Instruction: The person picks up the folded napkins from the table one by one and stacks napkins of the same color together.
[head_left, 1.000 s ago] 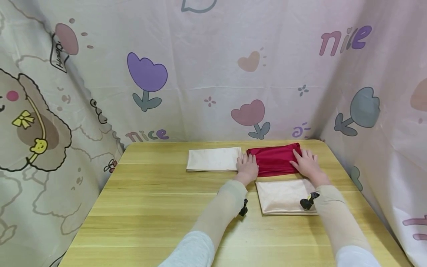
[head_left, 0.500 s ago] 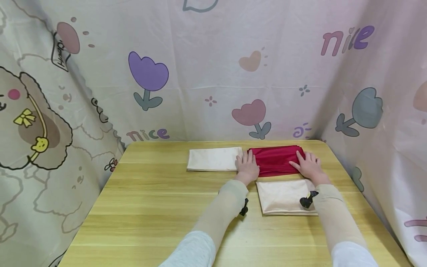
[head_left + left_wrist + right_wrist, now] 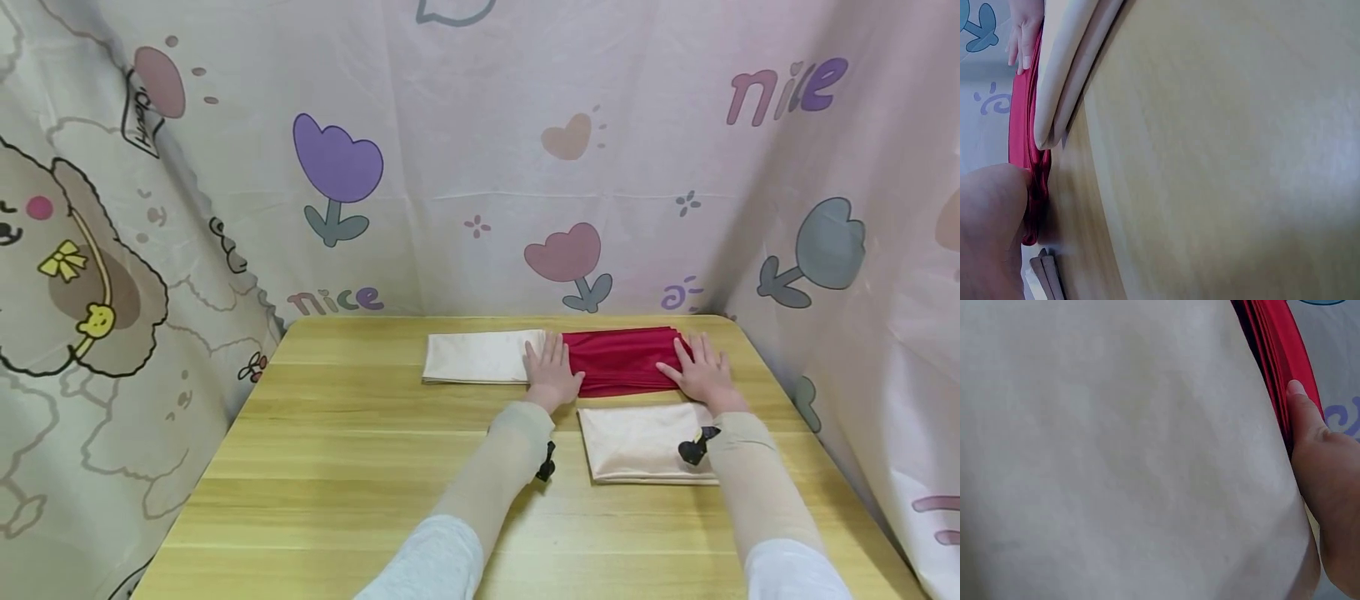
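A folded red cloth [image 3: 618, 360] lies near the back of the table, its layers showing along the edge in the right wrist view. My left hand [image 3: 552, 375] rests at its left end with fingers extended, where the red cloth meets a folded white cloth [image 3: 480, 357]. On the red cloth's right end my right hand [image 3: 703, 372] lies with fingers spread; its thumb [image 3: 1302, 409] touches the red fabric in the right wrist view. In front of the red cloth sits a folded cream cloth [image 3: 637, 446], partly hidden by my right wrist.
The wooden table [image 3: 322, 467] spreads out in front and to the left. A printed curtain [image 3: 450, 150] hangs right behind the table's back edge and along both sides. Small black devices sit at both wrists, one of them a black wrist camera [image 3: 546, 462].
Both hands have flattened and their fingers have straightened. The left fingers have shifted slightly left toward the white cloth, and the right hand slightly right. The red cloth's right end has lowered a little.
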Demonstrator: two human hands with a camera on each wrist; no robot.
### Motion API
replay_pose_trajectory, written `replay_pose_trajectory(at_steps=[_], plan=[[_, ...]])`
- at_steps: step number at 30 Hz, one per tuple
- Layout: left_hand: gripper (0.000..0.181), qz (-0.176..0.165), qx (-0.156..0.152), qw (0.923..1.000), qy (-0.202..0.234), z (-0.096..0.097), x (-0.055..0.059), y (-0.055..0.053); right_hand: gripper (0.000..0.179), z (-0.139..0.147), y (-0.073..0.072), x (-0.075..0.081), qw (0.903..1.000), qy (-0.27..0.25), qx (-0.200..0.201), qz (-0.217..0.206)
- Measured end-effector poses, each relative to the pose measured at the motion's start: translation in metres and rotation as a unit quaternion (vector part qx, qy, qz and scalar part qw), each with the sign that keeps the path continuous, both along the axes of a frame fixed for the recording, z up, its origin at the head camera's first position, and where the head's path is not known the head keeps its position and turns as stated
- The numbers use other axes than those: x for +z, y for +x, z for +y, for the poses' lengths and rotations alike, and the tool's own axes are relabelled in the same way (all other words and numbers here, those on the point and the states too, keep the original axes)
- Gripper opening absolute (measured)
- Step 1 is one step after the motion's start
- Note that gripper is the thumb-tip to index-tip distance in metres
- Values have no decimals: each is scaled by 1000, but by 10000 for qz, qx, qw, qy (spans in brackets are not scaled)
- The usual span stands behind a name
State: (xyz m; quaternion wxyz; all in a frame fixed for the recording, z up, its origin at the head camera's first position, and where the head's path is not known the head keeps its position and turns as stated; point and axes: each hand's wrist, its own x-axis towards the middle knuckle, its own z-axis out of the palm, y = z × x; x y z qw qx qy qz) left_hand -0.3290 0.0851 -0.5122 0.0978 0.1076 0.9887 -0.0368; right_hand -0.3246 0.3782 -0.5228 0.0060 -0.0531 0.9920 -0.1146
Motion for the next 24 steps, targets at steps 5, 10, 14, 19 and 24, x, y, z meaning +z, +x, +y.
replay_pose_trajectory(at_steps=[5,10,14,19,24], plan=[[74,39,37,9999,110,-4,5,5,84,2,9,10,9999,77,-61,-68],[73,112,81,9996,243,-8,10,10,83,10,12,10,9999,147,-29,-21],[77,97,88,9992,372,-11,8,9,83,16,14,10,9998,182,-4,79],[81,238,11,9982,554,-14,3,10,78,19,18,14,9997,183,26,188],[79,421,-33,9957,820,-18,9,17,76,19,21,19,9992,196,101,343]])
